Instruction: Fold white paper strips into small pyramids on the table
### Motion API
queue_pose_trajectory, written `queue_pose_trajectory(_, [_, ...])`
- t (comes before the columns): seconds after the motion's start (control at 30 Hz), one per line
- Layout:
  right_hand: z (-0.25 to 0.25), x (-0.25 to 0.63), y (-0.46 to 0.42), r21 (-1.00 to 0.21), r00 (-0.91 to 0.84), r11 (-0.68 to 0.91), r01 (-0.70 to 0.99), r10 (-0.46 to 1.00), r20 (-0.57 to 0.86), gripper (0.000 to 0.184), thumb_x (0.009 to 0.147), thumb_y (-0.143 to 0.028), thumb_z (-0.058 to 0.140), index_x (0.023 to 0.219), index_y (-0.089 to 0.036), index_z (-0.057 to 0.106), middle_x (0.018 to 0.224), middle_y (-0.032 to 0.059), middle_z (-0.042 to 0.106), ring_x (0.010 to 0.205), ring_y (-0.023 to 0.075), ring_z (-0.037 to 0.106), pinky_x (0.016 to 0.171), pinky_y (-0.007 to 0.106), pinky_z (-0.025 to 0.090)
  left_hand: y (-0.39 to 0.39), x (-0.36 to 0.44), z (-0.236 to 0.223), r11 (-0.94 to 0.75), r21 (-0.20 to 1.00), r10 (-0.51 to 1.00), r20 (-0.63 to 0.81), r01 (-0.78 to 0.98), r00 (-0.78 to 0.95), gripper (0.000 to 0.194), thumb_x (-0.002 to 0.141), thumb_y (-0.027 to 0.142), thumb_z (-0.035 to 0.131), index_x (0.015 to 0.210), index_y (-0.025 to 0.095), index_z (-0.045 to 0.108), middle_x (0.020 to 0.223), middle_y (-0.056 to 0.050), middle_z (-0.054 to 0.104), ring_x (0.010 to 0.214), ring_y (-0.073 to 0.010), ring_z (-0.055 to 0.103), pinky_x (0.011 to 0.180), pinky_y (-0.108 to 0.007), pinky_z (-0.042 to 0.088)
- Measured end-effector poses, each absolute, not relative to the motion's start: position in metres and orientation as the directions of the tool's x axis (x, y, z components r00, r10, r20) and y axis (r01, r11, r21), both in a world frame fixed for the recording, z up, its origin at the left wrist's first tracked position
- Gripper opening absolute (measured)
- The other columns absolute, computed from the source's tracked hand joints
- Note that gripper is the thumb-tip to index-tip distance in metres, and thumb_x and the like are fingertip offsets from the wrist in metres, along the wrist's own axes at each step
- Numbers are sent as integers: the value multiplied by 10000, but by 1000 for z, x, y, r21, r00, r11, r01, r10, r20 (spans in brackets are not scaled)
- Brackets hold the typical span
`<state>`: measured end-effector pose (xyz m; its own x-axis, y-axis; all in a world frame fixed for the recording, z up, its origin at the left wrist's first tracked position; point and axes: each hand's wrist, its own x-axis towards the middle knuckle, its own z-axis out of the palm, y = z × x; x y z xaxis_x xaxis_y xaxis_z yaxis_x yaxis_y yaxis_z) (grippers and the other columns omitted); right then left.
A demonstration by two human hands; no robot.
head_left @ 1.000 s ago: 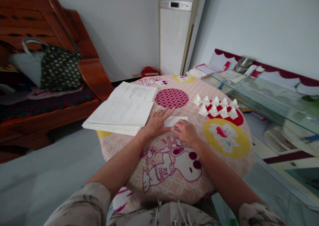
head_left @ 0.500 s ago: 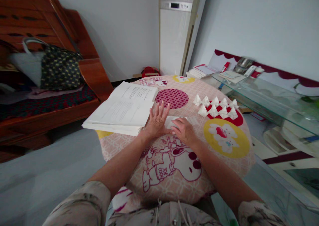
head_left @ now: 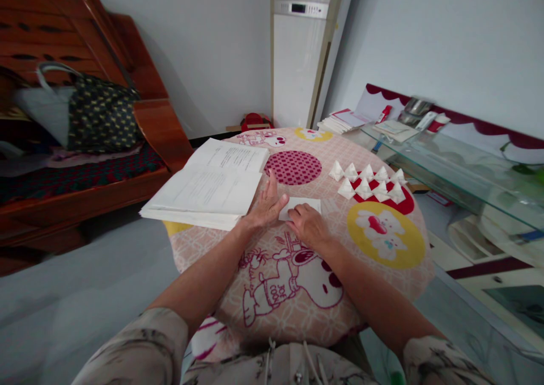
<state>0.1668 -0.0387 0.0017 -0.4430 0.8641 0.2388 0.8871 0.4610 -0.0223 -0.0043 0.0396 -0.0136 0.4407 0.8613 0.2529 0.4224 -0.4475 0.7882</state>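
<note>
A small white piece of paper (head_left: 313, 204) lies flat on the round table, directly before me. My right hand (head_left: 309, 225) rests over its near side, fingers bent and thumb drawn in, gripping or pressing the paper; its fingertips partly cover it. Just left of the paper, my left hand (head_left: 267, 208) stands on its edge with fingers stretched out and thumb apart, holding nothing. Beside that hand an open stack of printed pages (head_left: 204, 189) lies on the table. Several folded white paper pieces (head_left: 364, 189) with pointed tops stand in two rows to the right.
A patterned cloth (head_left: 272, 331) covers the table. On the right is a glass shelf (head_left: 463, 170) with a cup (head_left: 438, 123) and a stack of papers (head_left: 343, 121) at its far end. A wooden bench (head_left: 159, 130) with bags (head_left: 102, 113) stands left; an air conditioner (head_left: 297, 62) stands behind.
My left hand has turned from palm-down onto its edge, its fingers closer together. My right hand has shifted slightly left and nearer me, and more of the paper shows.
</note>
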Motion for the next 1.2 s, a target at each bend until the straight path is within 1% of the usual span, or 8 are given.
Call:
queue_pose_trajectory(0.2, [3,166,-41,6,-406,418,909,880,245,254,956,-95,477,940,-123,728,927,158,674,919,271,582,769,370,461,42,-11,-12,-464,837,827,291,291,481,994,953,745,322,1614,216,-199,1703,-126,-184,1574,-342,-118,1277,-584,9])
queue_pose_trajectory(0.3, [4,180,-37,-142,-269,351,925,873,406,207,901,-97,546,869,-156,742,908,132,696,902,261,601,776,365,478,43,-13,-11,-529,807,784,347,262,515,1214,855,749,574,1618,180,-179,1701,-181,-141,1578,-384,-50,1281,-579,61])
queue_pose_trajectory(0.4, [7,196,-33,-377,-112,413,829,783,611,240,876,-74,544,874,-187,755,897,95,726,899,235,635,817,356,510,42,-13,-7,-657,711,693,437,252,574,1360,694,676,807,1648,189,-32,1714,-194,6,1575,-415,50,1285,-576,111])
queue_pose_trajectory(0.53, [11,208,-30,-564,-55,590,578,718,694,225,858,-100,582,864,-229,767,911,61,759,923,222,680,869,378,542,37,-13,1,-758,599,607,503,258,616,1029,769,506,821,1616,278,283,1691,-132,236,1557,-379,214,1257,-613,219])
queue_pose_trajectory(0.67, [9,210,-28,-690,-67,625,364,757,650,188,826,-131,639,808,-261,773,892,32,778,986,226,700,946,408,534,36,-13,5,-791,573,557,534,212,636,559,856,310,747,1400,301,620,1604,-99,433,1473,-336,412,1213,-609,318])
queue_pose_trajectory(0.8, [4,216,-24,-786,-69,532,314,839,540,135,793,-162,684,780,-257,779,870,31,780,1029,236,698,979,411,520,35,-13,5,-804,577,509,540,145,670,271,921,252,649,1162,274,771,1398,-99,651,1325,-281,586,1170,-570,393])
queue_pose_trajectory(0.97, [6,227,-25,-737,-243,409,538,913,329,128,746,-131,712,817,-206,789,878,62,769,866,217,695,836,356,532,23,-8,11,-812,555,483,462,181,744,215,929,238,615,1043,241,797,1133,-86,770,1064,-218,712,973,-386,538])
queue_pose_trajectory(1.2, [25,232,-36,-609,-491,477,634,856,161,171,759,-215,750,920,-164,779,936,71,752,908,227,664,842,343,480,7,-1,28,-621,694,610,137,364,780,190,867,235,625,899,245,812,860,-58,786,810,-204,701,767,-280,490])
